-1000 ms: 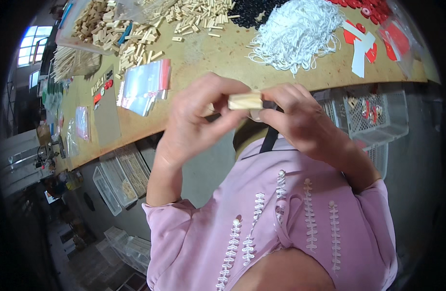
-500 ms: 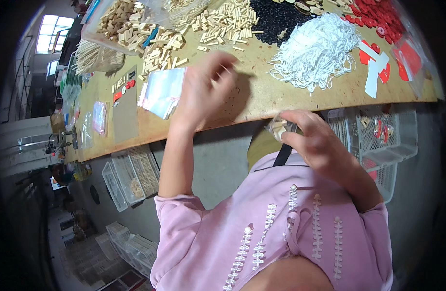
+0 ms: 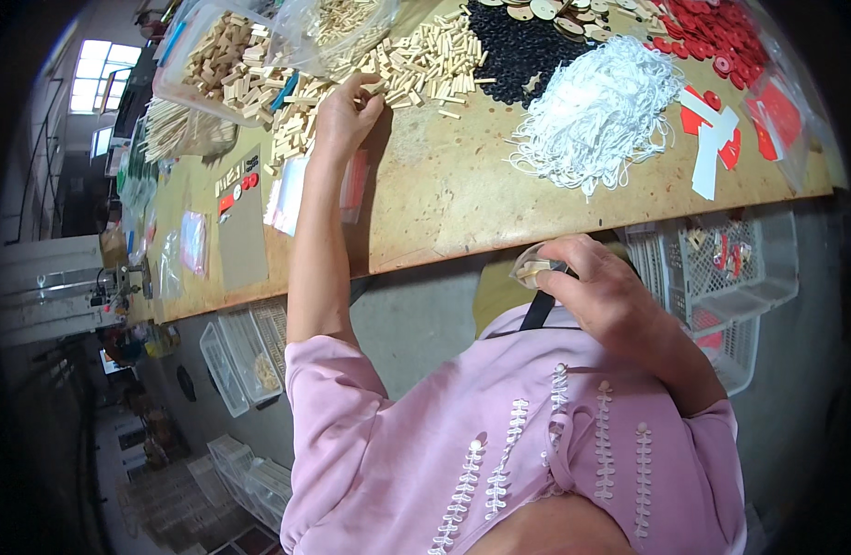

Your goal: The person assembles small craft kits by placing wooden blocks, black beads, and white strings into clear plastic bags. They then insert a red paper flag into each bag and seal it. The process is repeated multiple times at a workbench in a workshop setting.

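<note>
My left hand reaches over the table to the edge of the small wooden pieces. Its fingers are bent together beside a pile of short wooden sticks and a pile of wooden blocks; whatever lies between the fingertips, if anything, is too small to make out. Under my left forearm lies a stack of clear zip bags, partly covered. My right hand is in front of the table edge, closed on a small clear plastic bag with pale wooden pieces inside.
White string lies heaped right of a pile of small black pieces. Red discs and white strips are at the right. A board with sample parts lies at the left. Plastic crates stand below the table.
My left hand has moved away from me and to the left, from above the bare tabletop to the wooden pieces. My right hand keeps the bag, now slightly tilted.
</note>
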`<state>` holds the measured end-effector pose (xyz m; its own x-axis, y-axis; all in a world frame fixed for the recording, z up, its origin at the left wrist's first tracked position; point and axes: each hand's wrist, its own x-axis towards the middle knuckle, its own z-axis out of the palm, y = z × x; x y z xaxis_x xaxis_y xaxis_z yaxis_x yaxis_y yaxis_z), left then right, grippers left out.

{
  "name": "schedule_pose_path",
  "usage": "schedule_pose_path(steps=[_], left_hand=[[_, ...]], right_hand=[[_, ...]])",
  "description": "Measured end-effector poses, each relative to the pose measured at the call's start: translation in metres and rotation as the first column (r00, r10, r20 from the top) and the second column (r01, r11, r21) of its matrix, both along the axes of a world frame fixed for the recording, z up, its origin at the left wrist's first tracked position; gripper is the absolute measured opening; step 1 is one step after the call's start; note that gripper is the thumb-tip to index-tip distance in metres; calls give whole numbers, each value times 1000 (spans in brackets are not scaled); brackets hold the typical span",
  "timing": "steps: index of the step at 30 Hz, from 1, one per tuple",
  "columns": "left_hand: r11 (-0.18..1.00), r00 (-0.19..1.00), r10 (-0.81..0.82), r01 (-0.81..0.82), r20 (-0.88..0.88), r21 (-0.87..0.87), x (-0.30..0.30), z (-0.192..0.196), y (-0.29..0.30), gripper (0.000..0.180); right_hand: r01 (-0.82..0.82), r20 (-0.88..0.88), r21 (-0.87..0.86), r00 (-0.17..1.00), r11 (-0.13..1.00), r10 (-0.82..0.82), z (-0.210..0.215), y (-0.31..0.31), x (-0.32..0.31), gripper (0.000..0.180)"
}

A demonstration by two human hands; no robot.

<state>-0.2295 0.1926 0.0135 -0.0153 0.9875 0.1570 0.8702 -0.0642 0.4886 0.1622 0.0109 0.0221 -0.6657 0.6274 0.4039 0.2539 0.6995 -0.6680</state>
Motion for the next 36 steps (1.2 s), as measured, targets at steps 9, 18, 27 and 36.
schedule_pose_path(steps=[9,18,27,36], left_hand=[[988,951,140,-115,-274,104,-8,-5,-1,27],[912,557,-158,399,815,-97,133,65,-156,19],[932,740,-276,362,613,-17,152,48,-190,22],[977,966,-190,168,177,131,127,46,-102,14]], right_hand=[[5,-55,143,998,990,3,4,4,-1,22],[80,7,134,997,988,-81,1,7,-3,20],[11,64,47,998,999,-14,8,1,-5,27],[24,74,52,997,998,-28,5,0,1,25]])
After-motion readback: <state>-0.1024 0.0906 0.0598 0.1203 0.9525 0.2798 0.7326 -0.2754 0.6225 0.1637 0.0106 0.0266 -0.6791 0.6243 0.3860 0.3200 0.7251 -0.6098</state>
